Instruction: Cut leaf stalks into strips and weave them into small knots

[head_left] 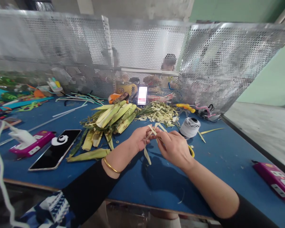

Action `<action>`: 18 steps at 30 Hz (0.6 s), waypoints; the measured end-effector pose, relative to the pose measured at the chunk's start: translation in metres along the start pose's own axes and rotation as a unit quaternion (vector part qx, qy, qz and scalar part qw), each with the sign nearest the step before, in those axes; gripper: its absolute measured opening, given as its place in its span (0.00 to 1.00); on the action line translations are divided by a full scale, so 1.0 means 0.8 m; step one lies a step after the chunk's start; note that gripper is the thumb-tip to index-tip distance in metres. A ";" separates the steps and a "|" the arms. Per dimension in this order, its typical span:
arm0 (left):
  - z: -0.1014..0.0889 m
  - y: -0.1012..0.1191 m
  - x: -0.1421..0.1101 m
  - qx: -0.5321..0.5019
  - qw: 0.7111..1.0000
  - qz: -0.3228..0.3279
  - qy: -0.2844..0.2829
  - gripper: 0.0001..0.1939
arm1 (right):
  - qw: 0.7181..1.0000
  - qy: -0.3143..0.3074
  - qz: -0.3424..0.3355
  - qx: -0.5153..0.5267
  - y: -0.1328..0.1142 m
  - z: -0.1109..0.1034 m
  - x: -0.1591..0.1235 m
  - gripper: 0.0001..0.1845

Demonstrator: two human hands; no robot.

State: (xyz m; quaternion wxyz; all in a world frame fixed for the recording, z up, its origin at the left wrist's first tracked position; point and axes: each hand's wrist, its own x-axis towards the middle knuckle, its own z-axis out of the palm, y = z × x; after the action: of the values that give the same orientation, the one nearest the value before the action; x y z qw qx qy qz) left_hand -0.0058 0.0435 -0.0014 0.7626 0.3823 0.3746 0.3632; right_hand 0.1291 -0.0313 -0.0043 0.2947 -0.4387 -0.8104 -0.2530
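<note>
Close together above the blue table, both hands work on pale leaf strips (147,155) that cross and loop between the fingertips. My left hand (140,137) is closed, pinching the strips at its fingertips; a gold bangle circles that wrist. My right hand (174,146) is closed too, its thumb and finger pressed on the strips from the other side. One strip end dangles below the left fingers. Behind the left hand lies a bundle of thick green-yellow leaf sheaths (116,115). A heap of cut leaf pieces (160,113) is just beyond the hands.
A spool of white thread (190,127) stands right of the hands, with a yellow handle (192,151) partly hidden by the right wrist. At left are a phone (54,152) and a magenta tissue packet (33,144); another packet (274,180) lies far right. A perforated metal screen (144,41) rises behind.
</note>
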 end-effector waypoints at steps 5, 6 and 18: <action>0.008 0.009 -0.010 -0.044 0.999 -0.010 0.023 0.11 | 0.999 -0.015 0.045 -0.018 0.003 0.009 -0.004 0.10; 0.010 0.011 -0.011 -0.057 0.998 -0.017 0.017 0.12 | 0.998 -0.022 0.054 -0.018 0.003 0.012 -0.005 0.10; 0.013 0.006 -0.004 -0.141 0.989 -0.013 -0.035 0.12 | 0.998 -0.020 -0.047 -0.033 -0.001 0.004 0.002 0.10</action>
State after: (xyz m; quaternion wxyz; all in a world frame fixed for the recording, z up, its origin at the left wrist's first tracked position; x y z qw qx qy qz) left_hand 0.0002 0.0399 0.0079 0.8263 0.2783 0.2976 0.3888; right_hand 0.1269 -0.0292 -0.0055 0.2512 -0.4145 -0.8273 -0.2841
